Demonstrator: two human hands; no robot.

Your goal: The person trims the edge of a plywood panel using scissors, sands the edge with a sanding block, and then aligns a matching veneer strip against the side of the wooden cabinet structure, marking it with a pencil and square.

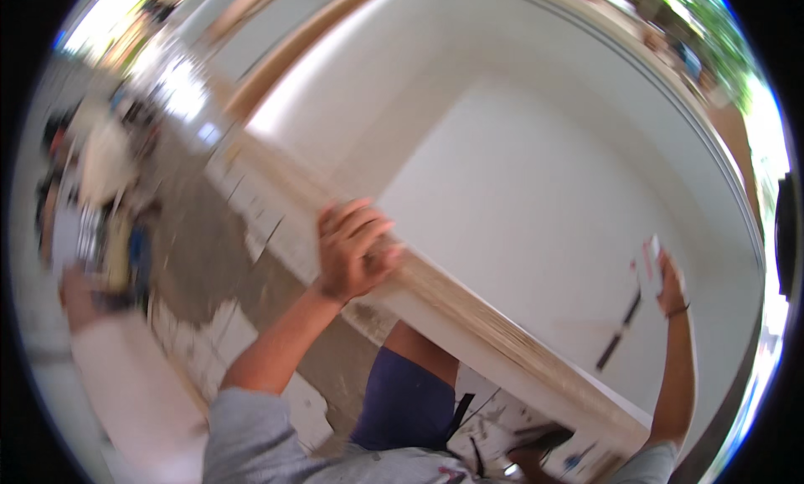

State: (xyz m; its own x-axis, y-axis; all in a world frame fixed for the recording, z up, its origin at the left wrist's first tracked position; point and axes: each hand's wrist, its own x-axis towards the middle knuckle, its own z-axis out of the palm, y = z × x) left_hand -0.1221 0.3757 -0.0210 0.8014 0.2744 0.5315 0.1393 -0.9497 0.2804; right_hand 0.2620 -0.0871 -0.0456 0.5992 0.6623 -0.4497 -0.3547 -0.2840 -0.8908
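Holding a small white-and-red object (651, 262) within a white box-shaped cabinet (519, 199), the right hand (672, 288) has its fingers closed, near a slim black tool (610, 352). The left hand (356, 248) bends over the pale wooden rim (469, 312), hold unclear. A slack right grip could drop the object.

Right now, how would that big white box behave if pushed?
The white box is probably stiff: its walls rise around a flat panel. It is likely heavy, being far bigger than the left hand on its near edge. Rolling seems unlikely, given its broad sides.
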